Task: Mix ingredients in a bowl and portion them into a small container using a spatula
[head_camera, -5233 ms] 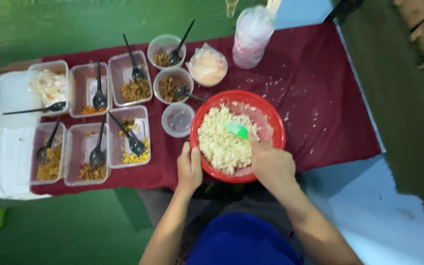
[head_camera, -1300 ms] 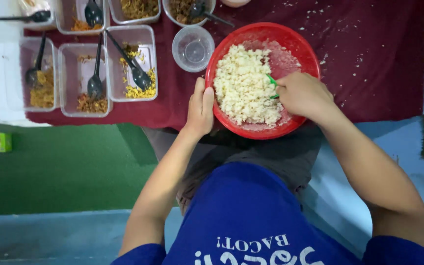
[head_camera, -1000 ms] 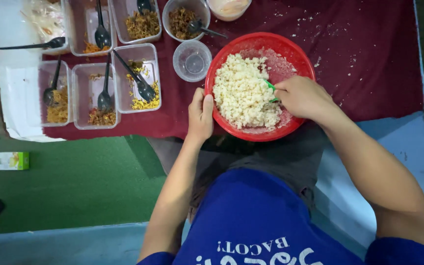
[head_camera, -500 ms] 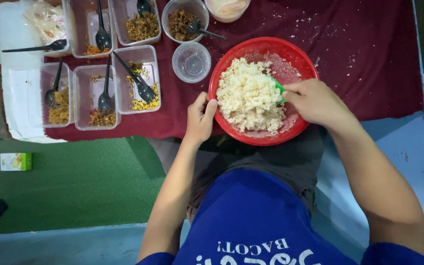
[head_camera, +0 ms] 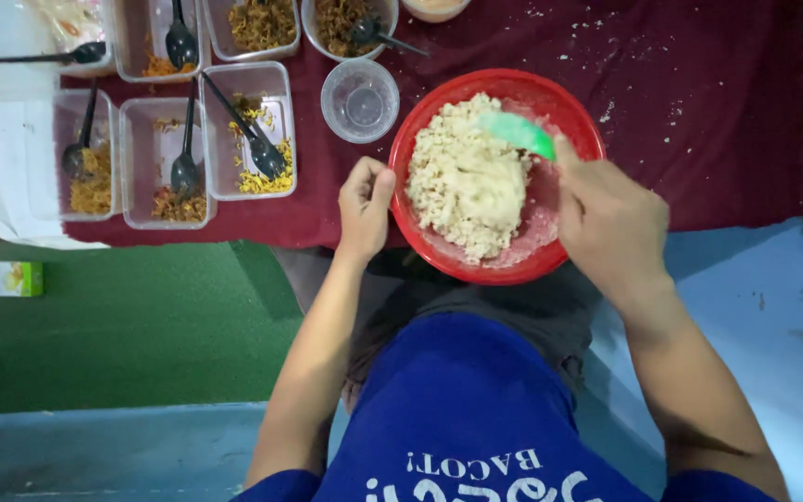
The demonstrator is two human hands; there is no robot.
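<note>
Head view: the right hand point(head_camera: 611, 223) is seen closed around the handle of a green spatula point(head_camera: 518, 133), whose blade is lifted over the far side of a red bowl point(head_camera: 569, 102). The left hand point(head_camera: 364, 206) is curled with its fingers folded in, pressed against the near-left rim of the same bowl; nothing separate is gripped in it. A heap of white crumbly rice point(head_camera: 467, 181) is piled in the left and middle part of the bowl, while the right inner wall is smeared and mostly bare. The bowl is set at the near edge of a worktop covered with a dark red cloth point(head_camera: 699, 112), on which white crumbs are scattered to the right.

Just beyond the left hand, an empty clear round cup point(head_camera: 360, 99) is placed beside the bowl, close to it. Further left, clear rectangular containers point(head_camera: 248, 130) are lined up in two rows, each holding a little yellow or orange-brown filling and a black spoon point(head_camera: 251, 139). At the top edge, round tubs point(head_camera: 346, 23) with brown filling are partly cut off. A white tray point(head_camera: 11, 177) is seen beneath the leftmost containers. On the green floor point(head_camera: 141, 316) to the left, a small green and white box point(head_camera: 11, 278) is lying well apart from the worktop. A blue shirt point(head_camera: 457, 409) fills the bottom of the view.
</note>
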